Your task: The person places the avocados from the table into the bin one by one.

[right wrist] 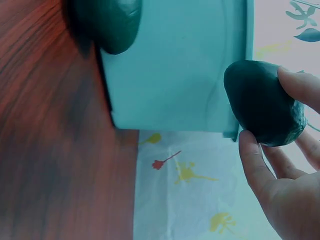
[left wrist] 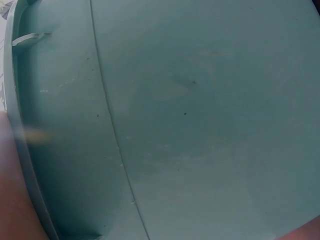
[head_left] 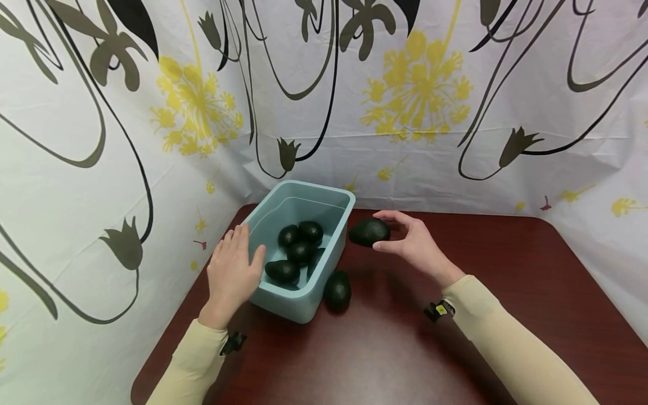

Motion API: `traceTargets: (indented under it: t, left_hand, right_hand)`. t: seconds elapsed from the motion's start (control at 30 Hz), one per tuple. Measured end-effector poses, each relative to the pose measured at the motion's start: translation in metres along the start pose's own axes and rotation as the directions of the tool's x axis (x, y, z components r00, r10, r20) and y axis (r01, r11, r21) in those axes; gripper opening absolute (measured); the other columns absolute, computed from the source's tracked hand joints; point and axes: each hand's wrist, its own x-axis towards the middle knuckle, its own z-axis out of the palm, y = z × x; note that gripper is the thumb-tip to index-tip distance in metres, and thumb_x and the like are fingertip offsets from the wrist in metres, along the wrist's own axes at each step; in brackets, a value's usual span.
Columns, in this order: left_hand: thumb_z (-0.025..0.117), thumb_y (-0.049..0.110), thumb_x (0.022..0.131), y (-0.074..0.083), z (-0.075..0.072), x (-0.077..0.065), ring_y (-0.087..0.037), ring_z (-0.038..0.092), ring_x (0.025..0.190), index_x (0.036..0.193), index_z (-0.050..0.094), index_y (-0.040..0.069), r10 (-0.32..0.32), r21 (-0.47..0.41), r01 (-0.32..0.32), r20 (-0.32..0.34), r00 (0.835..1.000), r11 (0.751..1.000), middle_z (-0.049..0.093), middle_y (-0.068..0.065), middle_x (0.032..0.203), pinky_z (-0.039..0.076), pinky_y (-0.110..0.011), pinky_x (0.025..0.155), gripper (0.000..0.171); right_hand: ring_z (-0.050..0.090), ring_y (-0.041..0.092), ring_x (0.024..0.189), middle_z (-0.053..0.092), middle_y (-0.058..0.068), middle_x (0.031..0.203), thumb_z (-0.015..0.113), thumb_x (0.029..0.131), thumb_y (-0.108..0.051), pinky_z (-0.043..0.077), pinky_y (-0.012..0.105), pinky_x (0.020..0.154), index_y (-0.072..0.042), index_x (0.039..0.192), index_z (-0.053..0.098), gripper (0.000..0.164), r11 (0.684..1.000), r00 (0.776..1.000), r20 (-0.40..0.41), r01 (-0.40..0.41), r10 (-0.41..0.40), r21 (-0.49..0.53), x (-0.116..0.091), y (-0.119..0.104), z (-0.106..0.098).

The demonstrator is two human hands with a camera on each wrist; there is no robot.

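Observation:
My right hand (head_left: 417, 247) holds a dark green avocado (head_left: 369, 232) between thumb and fingers, off the bin's right side. The right wrist view shows the same avocado (right wrist: 265, 102) in the fingertips, apart from the bin wall. A blue-green plastic bin (head_left: 314, 197) stands on the table, with several avocados (head_left: 301, 253) lying inside. One more avocado (head_left: 337, 291) sits outside, close to its near right side. My left hand (head_left: 232, 273) rests at the bin's left rim, fingers extended. The left wrist view is mostly filled by the bin's wall (left wrist: 200, 125).
The dark red wooden table (head_left: 405, 349) extends to the right and toward me. Behind and to the left hangs a white cloth (head_left: 324, 112) with yellow and grey plant prints, near the bin's far end.

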Motion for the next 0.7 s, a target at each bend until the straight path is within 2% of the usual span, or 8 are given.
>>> traceTargets:
  t: [0.2, 0.43, 0.57, 0.7]
  left_hand:
    - [0.046, 0.046, 0.103, -0.001, 0.0, 0.0, -0.041, 0.031, 0.145, 0.155, 0.034, 0.0, -0.006, 0.003, 0.006, 0.007, 1.0, 1.0, 0.037, -0.023, 0.156, 0.021, -0.057, 0.118, 0.071]
    - [0.047, 0.046, 0.103, 0.001, -0.003, 0.001, -0.041, 0.032, 0.144, 0.155, 0.034, 0.0, -0.004, 0.008, 0.004, 0.011, 1.0, 1.0, 0.037, -0.023, 0.156, 0.022, -0.057, 0.117, 0.071]
    - [0.047, 0.045, 0.103, 0.0, -0.003, 0.001, -0.04, 0.031, 0.145, 0.156, 0.033, 0.0, -0.013, 0.011, 0.013, 0.013, 1.0, 1.0, 0.037, -0.022, 0.157, 0.021, -0.057, 0.118, 0.07]
    - [0.046, 0.045, 0.104, 0.001, -0.001, 0.001, -0.041, 0.031, 0.145, 0.156, 0.033, 0.0, -0.011, 0.012, 0.01, 0.016, 1.0, 1.0, 0.036, -0.023, 0.157, 0.021, -0.057, 0.118, 0.07]
  right_hand:
    - [0.061, 0.019, 0.112, 0.061, -0.005, 0.129, 0.088, 0.079, -0.034, 0.056, 0.043, 0.083, -0.033, 0.133, 0.062, 0.06, 1.0, 1.0, -0.008, 0.029, -0.029, 0.002, 0.003, -0.01, 0.0]
    - [0.062, 0.019, 0.111, 0.061, -0.006, 0.131, 0.089, 0.078, -0.028, 0.057, 0.04, 0.082, -0.033, 0.131, 0.063, 0.06, 0.998, 0.999, -0.007, 0.044, -0.044, 0.054, 0.008, -0.021, 0.005]
    - [0.064, 0.022, 0.109, 0.061, -0.004, 0.131, 0.089, 0.079, -0.021, 0.056, 0.041, 0.084, -0.03, 0.133, 0.063, 0.06, 0.995, 0.997, 0.024, 0.068, -0.07, 0.075, 0.011, -0.032, 0.013]
    - [0.064, 0.024, 0.109, 0.061, -0.003, 0.13, 0.086, 0.081, -0.015, 0.056, 0.041, 0.087, -0.022, 0.136, 0.061, 0.061, 0.993, 0.994, 0.047, 0.096, -0.099, 0.07, 0.008, -0.051, 0.022]
